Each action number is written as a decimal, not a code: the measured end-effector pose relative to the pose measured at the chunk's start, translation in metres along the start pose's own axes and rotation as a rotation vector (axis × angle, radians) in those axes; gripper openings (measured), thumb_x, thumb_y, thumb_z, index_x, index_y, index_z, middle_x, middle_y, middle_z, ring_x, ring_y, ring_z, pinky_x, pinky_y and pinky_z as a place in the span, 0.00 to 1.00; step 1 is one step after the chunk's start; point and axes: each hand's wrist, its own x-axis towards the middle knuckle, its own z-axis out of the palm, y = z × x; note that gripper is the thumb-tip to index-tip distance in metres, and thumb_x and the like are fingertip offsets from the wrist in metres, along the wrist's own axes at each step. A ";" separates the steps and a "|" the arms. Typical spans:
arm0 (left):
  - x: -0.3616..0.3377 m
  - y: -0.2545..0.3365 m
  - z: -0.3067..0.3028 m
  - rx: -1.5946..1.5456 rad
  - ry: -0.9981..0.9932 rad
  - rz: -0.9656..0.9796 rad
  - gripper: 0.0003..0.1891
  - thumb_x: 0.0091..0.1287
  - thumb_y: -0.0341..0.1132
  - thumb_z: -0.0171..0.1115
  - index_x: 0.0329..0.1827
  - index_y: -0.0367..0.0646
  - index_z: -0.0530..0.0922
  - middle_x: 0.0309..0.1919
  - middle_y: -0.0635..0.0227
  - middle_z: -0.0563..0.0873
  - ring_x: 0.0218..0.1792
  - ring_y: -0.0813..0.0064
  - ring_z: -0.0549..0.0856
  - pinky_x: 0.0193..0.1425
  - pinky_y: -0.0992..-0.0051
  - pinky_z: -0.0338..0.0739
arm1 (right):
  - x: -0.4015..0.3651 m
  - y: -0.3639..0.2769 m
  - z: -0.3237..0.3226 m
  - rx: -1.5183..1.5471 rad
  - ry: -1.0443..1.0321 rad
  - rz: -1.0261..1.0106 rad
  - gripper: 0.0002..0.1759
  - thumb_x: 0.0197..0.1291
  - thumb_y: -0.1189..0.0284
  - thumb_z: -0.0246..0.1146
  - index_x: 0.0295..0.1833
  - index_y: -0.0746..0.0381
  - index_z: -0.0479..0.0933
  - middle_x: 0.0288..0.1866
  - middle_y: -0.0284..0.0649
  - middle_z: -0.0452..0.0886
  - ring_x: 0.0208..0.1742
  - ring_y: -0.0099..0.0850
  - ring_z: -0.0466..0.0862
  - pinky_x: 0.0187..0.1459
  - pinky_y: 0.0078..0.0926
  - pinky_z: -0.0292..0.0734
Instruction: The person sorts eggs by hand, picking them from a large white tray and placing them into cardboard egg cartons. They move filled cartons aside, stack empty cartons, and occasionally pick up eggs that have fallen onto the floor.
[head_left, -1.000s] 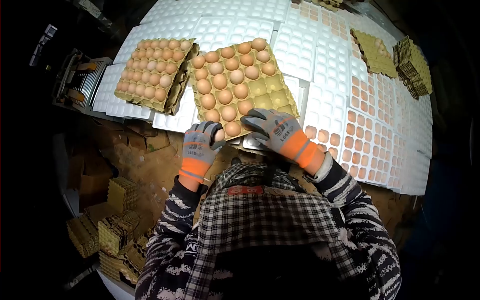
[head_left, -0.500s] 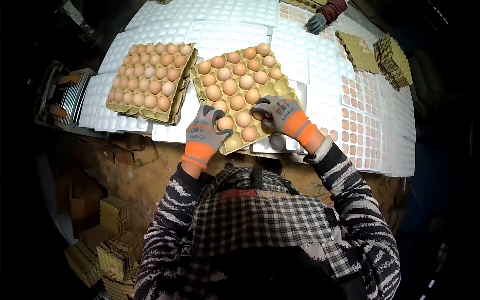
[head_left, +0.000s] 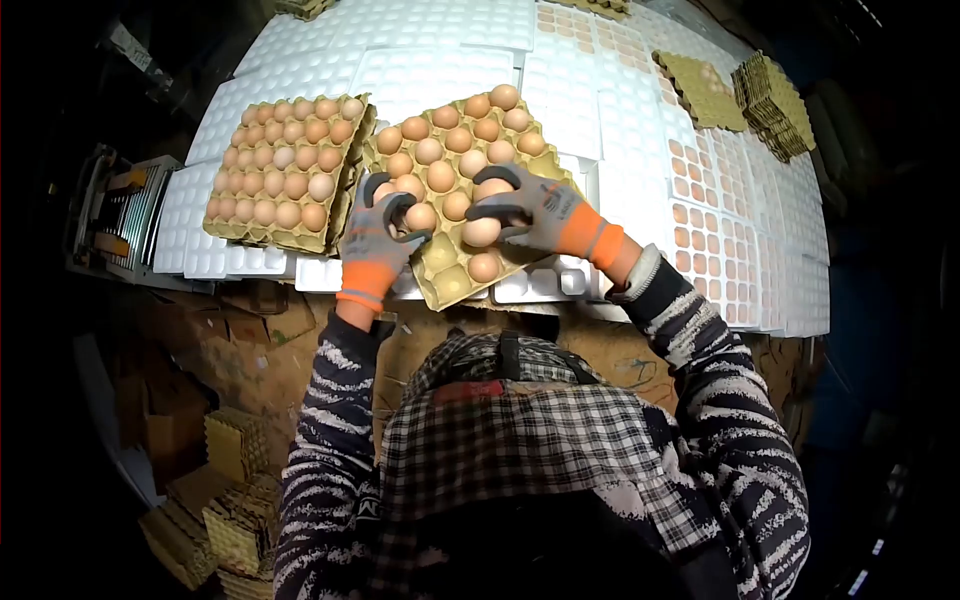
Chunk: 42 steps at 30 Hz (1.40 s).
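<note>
In front of me lies a pulp egg tray (head_left: 446, 290) filled with brown eggs, with bare cups at its lower left corner and along its right side. My left hand (head_left: 378, 232), in a grey and orange glove, reaches over its left edge, fingers curled around an egg (head_left: 420, 216). From the right, my right hand (head_left: 540, 212), gloved the same way, closes over the tray on an egg (head_left: 481, 232); another egg (head_left: 492, 188) shows between its fingers. Below that hand, a single egg (head_left: 484, 267) sits in the tray's near row.
On the left stands a stack of pulp trays topped with eggs (head_left: 284, 157). White foam trays (head_left: 440, 75) cover the table, and those at right (head_left: 704, 240) hold eggs. Stacked pulp trays (head_left: 772, 108) stand at the far right, more (head_left: 240, 520) on the floor. A metal-sided machine (head_left: 128, 220) adjoins the table.
My left hand has moved up and left with an egg from the near left cup, now bare. My right hand has shifted left over the eggs. Another person's gloved hand has left the view.
</note>
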 end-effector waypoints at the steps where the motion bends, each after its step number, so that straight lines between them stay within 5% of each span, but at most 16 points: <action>1: -0.007 0.004 -0.004 -0.253 0.106 0.004 0.29 0.52 0.36 0.81 0.59 0.47 0.83 0.55 0.63 0.84 0.54 0.62 0.85 0.60 0.63 0.81 | -0.013 0.006 -0.012 0.358 0.001 0.158 0.23 0.61 0.66 0.69 0.63 0.51 0.80 0.53 0.32 0.82 0.48 0.33 0.84 0.44 0.32 0.80; 4: -0.043 0.021 -0.018 -0.715 0.152 -0.110 0.29 0.56 0.33 0.80 0.62 0.39 0.81 0.56 0.66 0.85 0.50 0.75 0.86 0.55 0.70 0.84 | -0.079 0.034 -0.041 1.145 -0.014 0.580 0.34 0.66 0.56 0.69 0.70 0.66 0.74 0.54 0.37 0.86 0.49 0.24 0.83 0.46 0.24 0.80; 5: -0.060 0.026 -0.017 -0.864 0.070 -0.211 0.30 0.57 0.35 0.80 0.63 0.38 0.80 0.57 0.64 0.86 0.51 0.76 0.85 0.55 0.68 0.84 | -0.103 0.039 -0.041 1.158 0.078 0.526 0.33 0.69 0.55 0.65 0.70 0.67 0.74 0.56 0.40 0.85 0.50 0.24 0.83 0.45 0.21 0.81; 8: -0.101 0.056 0.006 -0.935 -0.057 -0.045 0.30 0.53 0.34 0.81 0.62 0.42 0.81 0.57 0.61 0.85 0.55 0.67 0.85 0.56 0.67 0.82 | -0.181 0.068 -0.034 1.340 0.132 0.603 0.30 0.74 0.56 0.58 0.70 0.68 0.74 0.60 0.44 0.85 0.51 0.24 0.84 0.45 0.20 0.82; 9: -0.108 0.071 0.014 -0.841 -0.114 0.012 0.28 0.53 0.33 0.81 0.58 0.42 0.82 0.57 0.61 0.85 0.56 0.65 0.84 0.57 0.67 0.81 | -0.190 0.071 -0.037 1.104 0.083 0.456 0.27 0.74 0.57 0.59 0.67 0.67 0.75 0.57 0.43 0.85 0.46 0.28 0.86 0.50 0.28 0.84; 10: -0.112 0.088 0.023 -0.745 -0.165 0.070 0.26 0.52 0.33 0.81 0.55 0.42 0.83 0.56 0.60 0.85 0.57 0.63 0.84 0.57 0.66 0.81 | -0.209 0.084 -0.035 1.313 -0.049 0.675 0.28 0.70 0.57 0.66 0.65 0.67 0.77 0.56 0.42 0.86 0.49 0.29 0.86 0.53 0.30 0.83; 13: -0.110 0.120 0.071 -0.443 -0.226 0.133 0.22 0.52 0.34 0.79 0.51 0.43 0.85 0.52 0.61 0.85 0.53 0.59 0.85 0.56 0.64 0.81 | -0.212 0.078 -0.002 0.675 -0.011 0.687 0.36 0.53 0.54 0.78 0.65 0.59 0.80 0.53 0.39 0.86 0.52 0.33 0.84 0.54 0.34 0.82; 14: -0.106 0.120 0.091 -0.330 -0.235 0.226 0.22 0.52 0.34 0.79 0.52 0.44 0.85 0.52 0.61 0.84 0.53 0.58 0.85 0.56 0.63 0.81 | -0.209 0.079 0.011 0.099 -0.121 0.442 0.30 0.57 0.56 0.74 0.63 0.56 0.80 0.55 0.40 0.84 0.50 0.36 0.85 0.49 0.37 0.83; 16: -0.100 0.139 0.119 -0.295 -0.233 0.075 0.22 0.53 0.35 0.78 0.53 0.47 0.84 0.54 0.59 0.83 0.53 0.55 0.85 0.54 0.61 0.81 | -0.200 0.072 0.039 -0.197 -0.256 0.526 0.23 0.62 0.58 0.69 0.60 0.55 0.80 0.57 0.42 0.81 0.52 0.40 0.85 0.48 0.39 0.83; 22: -0.098 0.128 0.176 0.190 -0.042 0.241 0.23 0.59 0.34 0.71 0.60 0.54 0.82 0.48 0.57 0.81 0.45 0.50 0.83 0.47 0.56 0.80 | -0.190 0.088 0.048 0.016 -0.109 0.513 0.25 0.65 0.61 0.62 0.67 0.51 0.75 0.62 0.44 0.77 0.56 0.43 0.84 0.50 0.42 0.81; 27: -0.112 0.125 0.177 0.253 -0.014 0.128 0.25 0.60 0.27 0.66 0.64 0.49 0.81 0.58 0.51 0.80 0.55 0.45 0.82 0.56 0.57 0.80 | -0.204 0.125 0.081 0.297 -0.068 0.454 0.29 0.65 0.61 0.62 0.70 0.58 0.70 0.62 0.45 0.79 0.55 0.42 0.86 0.51 0.40 0.79; 31: -0.114 0.136 0.177 0.204 -0.002 0.041 0.29 0.61 0.32 0.71 0.68 0.52 0.80 0.59 0.53 0.80 0.56 0.48 0.82 0.56 0.58 0.82 | -0.205 0.116 0.039 0.177 -0.085 0.582 0.33 0.65 0.54 0.66 0.71 0.55 0.70 0.65 0.42 0.79 0.57 0.43 0.85 0.53 0.38 0.80; 34: -0.118 0.156 0.171 0.106 0.085 -0.003 0.29 0.60 0.31 0.70 0.68 0.50 0.78 0.60 0.55 0.77 0.56 0.51 0.81 0.56 0.58 0.81 | -0.218 0.138 -0.009 0.214 0.209 0.681 0.30 0.65 0.59 0.67 0.71 0.52 0.72 0.60 0.42 0.79 0.56 0.44 0.82 0.54 0.37 0.80; 36: -0.107 0.186 0.176 -0.042 0.079 0.119 0.29 0.59 0.27 0.66 0.67 0.47 0.77 0.62 0.50 0.74 0.58 0.47 0.78 0.59 0.56 0.78 | -0.229 0.181 0.002 0.182 0.428 0.550 0.28 0.65 0.64 0.65 0.70 0.53 0.73 0.57 0.45 0.78 0.57 0.45 0.80 0.56 0.40 0.79; 38: -0.081 0.218 0.198 -0.204 0.041 0.208 0.30 0.57 0.24 0.59 0.68 0.43 0.75 0.63 0.51 0.72 0.63 0.47 0.74 0.67 0.56 0.71 | -0.239 0.212 0.018 -0.133 0.322 0.329 0.24 0.67 0.68 0.61 0.69 0.57 0.75 0.64 0.46 0.77 0.63 0.46 0.76 0.64 0.42 0.75; 42: -0.009 0.267 0.247 -0.392 -0.088 0.239 0.26 0.65 0.27 0.58 0.69 0.45 0.75 0.61 0.51 0.73 0.61 0.47 0.76 0.65 0.60 0.73 | -0.251 0.229 0.027 0.383 0.383 0.446 0.24 0.69 0.72 0.57 0.70 0.58 0.74 0.67 0.46 0.79 0.66 0.43 0.79 0.68 0.37 0.74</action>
